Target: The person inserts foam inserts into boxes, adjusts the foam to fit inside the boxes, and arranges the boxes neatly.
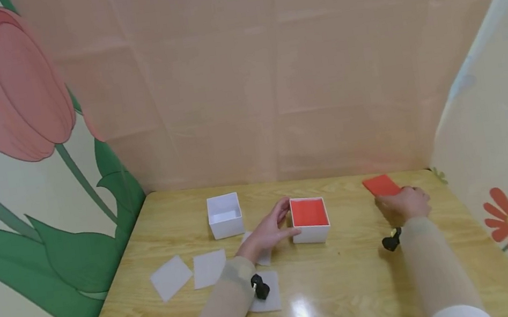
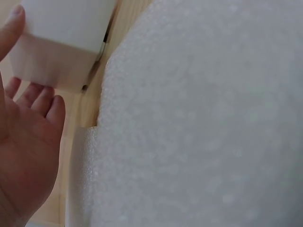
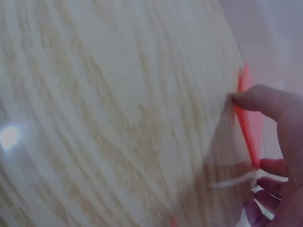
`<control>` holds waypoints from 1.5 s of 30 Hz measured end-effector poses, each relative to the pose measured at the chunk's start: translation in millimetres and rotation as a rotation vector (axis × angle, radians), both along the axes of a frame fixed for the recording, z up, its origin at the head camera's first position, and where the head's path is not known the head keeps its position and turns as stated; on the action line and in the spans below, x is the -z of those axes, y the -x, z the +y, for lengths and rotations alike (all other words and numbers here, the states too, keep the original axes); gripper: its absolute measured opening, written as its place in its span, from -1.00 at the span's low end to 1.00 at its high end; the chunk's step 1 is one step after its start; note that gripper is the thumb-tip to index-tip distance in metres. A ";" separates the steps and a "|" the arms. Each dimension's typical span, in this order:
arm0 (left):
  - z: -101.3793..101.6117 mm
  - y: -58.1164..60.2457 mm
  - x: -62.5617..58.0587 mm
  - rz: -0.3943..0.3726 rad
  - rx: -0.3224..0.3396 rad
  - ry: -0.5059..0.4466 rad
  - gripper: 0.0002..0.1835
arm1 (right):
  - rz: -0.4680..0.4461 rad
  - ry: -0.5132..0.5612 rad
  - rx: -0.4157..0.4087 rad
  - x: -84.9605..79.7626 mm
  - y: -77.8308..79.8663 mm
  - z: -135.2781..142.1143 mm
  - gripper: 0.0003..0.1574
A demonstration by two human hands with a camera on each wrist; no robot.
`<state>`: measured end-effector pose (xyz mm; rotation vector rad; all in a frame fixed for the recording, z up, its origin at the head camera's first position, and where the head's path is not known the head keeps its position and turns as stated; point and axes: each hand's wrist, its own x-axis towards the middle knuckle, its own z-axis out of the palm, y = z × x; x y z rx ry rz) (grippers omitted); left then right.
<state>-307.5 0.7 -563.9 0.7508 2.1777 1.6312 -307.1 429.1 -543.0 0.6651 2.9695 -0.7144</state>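
Two contacts I'm watching: left hand [image 1: 266,232] resting parted fingers against the box [image 1: 312,235] (probably steadying), right hand [image 1: 408,203] pinching a red sheet [image 1: 381,184].

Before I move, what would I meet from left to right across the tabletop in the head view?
Leftmost white sheet, all-white box, left hand, white box with red inside, red piece, right hand.
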 end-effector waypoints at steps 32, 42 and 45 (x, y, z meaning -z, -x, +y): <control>4.8 -5.9 1.1 0.005 0.014 0.013 0.09 | 0.167 0.108 0.017 15.5 -15.7 14.3 0.37; 0.4 -0.1 0.0 0.010 -0.001 0.017 0.09 | 0.203 0.193 -0.134 -1.1 -26.9 -4.9 0.40; -0.3 1.2 0.4 0.019 -0.002 0.007 0.08 | 0.196 0.226 -0.164 -7.6 -27.0 -13.9 0.38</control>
